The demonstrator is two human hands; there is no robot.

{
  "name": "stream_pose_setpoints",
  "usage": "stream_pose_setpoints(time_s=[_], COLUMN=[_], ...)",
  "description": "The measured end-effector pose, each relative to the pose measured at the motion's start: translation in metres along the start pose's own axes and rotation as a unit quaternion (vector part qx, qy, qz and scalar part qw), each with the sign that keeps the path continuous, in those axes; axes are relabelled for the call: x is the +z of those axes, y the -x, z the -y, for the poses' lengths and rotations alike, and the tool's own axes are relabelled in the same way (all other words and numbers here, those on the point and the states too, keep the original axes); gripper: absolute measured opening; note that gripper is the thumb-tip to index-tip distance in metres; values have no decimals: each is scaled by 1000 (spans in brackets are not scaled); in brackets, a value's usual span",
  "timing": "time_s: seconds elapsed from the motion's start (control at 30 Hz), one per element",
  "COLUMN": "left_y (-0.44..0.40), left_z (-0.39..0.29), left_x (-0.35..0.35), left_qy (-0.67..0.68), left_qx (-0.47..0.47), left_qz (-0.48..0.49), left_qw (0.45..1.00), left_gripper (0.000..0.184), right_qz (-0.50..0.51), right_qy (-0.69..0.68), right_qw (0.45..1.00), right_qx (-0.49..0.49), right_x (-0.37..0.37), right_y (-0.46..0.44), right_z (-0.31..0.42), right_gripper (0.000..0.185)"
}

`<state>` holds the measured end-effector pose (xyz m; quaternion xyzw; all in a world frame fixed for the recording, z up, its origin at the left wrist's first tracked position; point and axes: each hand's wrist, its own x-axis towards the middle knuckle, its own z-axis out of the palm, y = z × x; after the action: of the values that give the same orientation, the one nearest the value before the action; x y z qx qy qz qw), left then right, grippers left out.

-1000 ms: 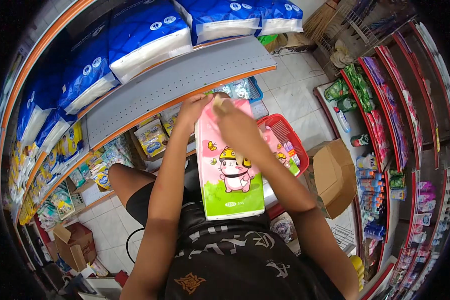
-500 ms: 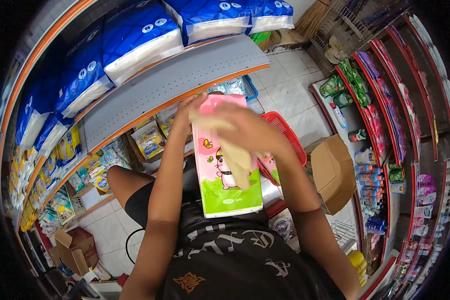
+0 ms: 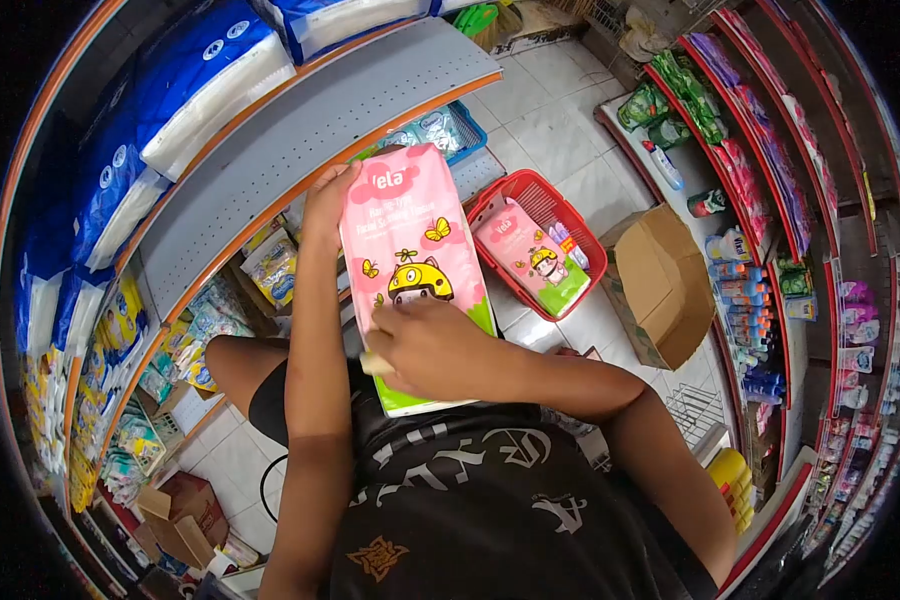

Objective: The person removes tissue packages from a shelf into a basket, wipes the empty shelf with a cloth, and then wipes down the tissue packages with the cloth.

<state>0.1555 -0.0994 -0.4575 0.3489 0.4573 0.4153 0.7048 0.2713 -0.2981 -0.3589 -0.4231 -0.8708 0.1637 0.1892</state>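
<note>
A pink and green Vela facial tissue pack [image 3: 400, 235] leans up in front of my body, its cartoon front facing me. My left hand [image 3: 328, 205] grips the pack along its upper left edge. Bunched in my right hand [image 3: 425, 345] is a pale yellow cloth [image 3: 375, 364], pressed to the lower front of the pack. That hand covers part of the printed cartoon figure. Just right of the held pack, a similar tissue pack [image 3: 532, 258] lies in a red plastic basket [image 3: 592, 232] on the floor.
A grey perforated shelf [image 3: 300, 140] with an orange edge runs along the left, below large blue packs [image 3: 205, 75]. An open cardboard box [image 3: 660, 285] stands right of the basket. Stocked shelves [image 3: 740, 200] line the right side. A blue basket [image 3: 467, 135] sits beyond the pack.
My right hand and the cloth have moved down the pack's front from its upper part, uncovering the lettering. The view has shifted, showing more of the red basket.
</note>
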Motion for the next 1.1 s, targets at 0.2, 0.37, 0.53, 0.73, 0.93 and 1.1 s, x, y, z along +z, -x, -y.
stream_pose_setpoints(time_s=[0.2,0.37,0.53,0.73,0.93,1.1], left_y=[-2,3,13,7,6,2], left_z=[0,-2,-3,0,-3,-15], left_x=[3,7,11,13,16,16], left_qy=[22,27,-8,6,1,-151], left_qx=[-11,12,43,18,-9,48], left_qz=[0,17,2,-22,-5,41], left_qw=[1000,999,999,1000,1000,986], left_gripper=[16,14,14,16,18,16], right_qz=[61,-211,-125,206,84,-207], right_qy=[-244,-59,94,-71,-159,-33], right_qw=[965,972,983,975,980,968], right_qx=[73,85,92,-37,80,139], right_x=[-68,-26,16,-31,-75,-33], right_y=[-26,-71,-67,-4,-37,-80], right_z=[-39,-122,-87,-5,-47,-120], right_gripper=[32,40,34,29,34,27])
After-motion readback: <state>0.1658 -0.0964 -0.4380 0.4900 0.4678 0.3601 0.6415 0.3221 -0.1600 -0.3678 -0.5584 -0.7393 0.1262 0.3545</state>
